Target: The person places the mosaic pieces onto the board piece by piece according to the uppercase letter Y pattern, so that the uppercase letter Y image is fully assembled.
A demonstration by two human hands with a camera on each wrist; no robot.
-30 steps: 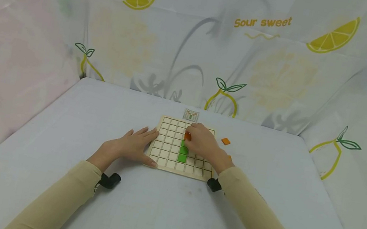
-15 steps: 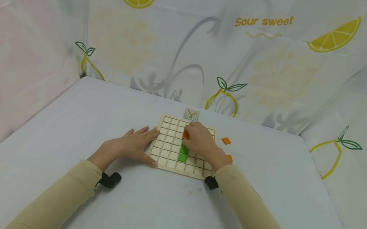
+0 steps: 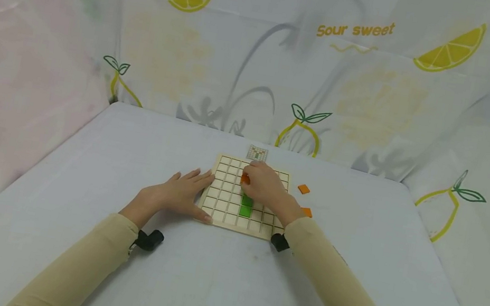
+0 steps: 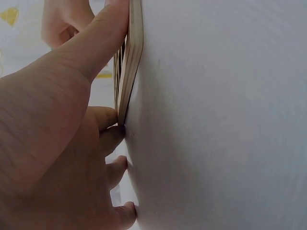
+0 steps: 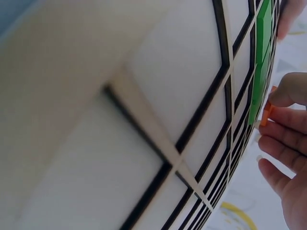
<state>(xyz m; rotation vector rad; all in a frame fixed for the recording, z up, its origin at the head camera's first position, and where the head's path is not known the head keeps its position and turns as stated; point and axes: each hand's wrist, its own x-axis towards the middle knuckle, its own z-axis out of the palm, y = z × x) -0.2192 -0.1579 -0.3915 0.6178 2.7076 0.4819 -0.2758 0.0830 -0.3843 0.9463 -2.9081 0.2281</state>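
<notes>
A wooden grid board (image 3: 222, 200) lies on the white table, with green tiles (image 3: 246, 205) in a column near its middle. My left hand (image 3: 178, 195) rests along the board's left side with fingers spread, its thumb on the front left corner. In the left wrist view, the thumb lies against the board's edge (image 4: 132, 62). Over the back half of the board, my right hand (image 3: 265, 184) pinches an orange tile (image 3: 245, 179) between thumb and fingers. The right wrist view has this orange tile (image 5: 266, 112) tilted, close to the far end of the green tiles (image 5: 261, 62).
Two loose orange tiles, one farther back (image 3: 304, 189) and one nearer (image 3: 306, 212), lie right of the board. A small pattern card (image 3: 257, 153) sits behind it. Printed cloth (image 3: 241, 56) walls the table at the back and sides.
My right hand has shifted slightly left with the orange tile, from in line with the green column to just left of it. My left hand stays at the board's edge.
</notes>
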